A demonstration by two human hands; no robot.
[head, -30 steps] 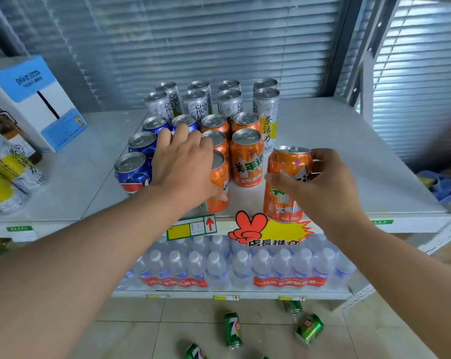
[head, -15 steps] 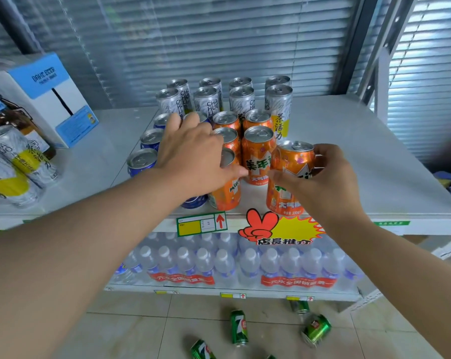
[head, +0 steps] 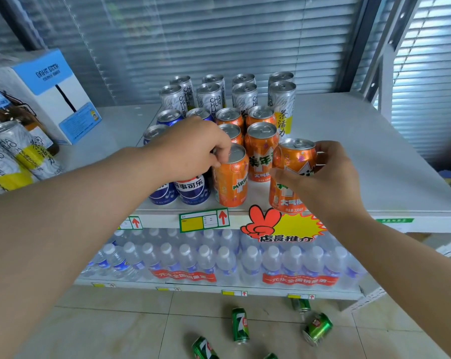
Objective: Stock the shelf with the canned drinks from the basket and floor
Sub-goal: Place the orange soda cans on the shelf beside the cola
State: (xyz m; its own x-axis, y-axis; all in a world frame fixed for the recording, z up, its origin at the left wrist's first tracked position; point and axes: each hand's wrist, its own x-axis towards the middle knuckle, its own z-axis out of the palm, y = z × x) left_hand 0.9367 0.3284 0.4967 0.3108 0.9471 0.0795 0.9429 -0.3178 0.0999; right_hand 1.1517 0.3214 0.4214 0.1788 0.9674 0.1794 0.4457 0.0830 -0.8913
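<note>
Rows of cans stand on the white shelf: silver cans at the back, blue cans on the left, orange cans on the right. My left hand lies over the front blue cans, its fingers curled onto the rim of the front orange can. My right hand grips another orange can, which stands upright at the shelf's front edge, right of the rows. Several green cans lie on the tiled floor below. No basket is in view.
A white and blue box stands at the shelf's left, with silver cans lying on their sides in front of it. Packs of water bottles fill the lower shelf. Bare shelf surface extends to the right of the rows.
My left hand's fingers went from spread flat over the can tops to curled at the front orange can's rim. Two blue cans now show under it. My right hand keeps its can.
</note>
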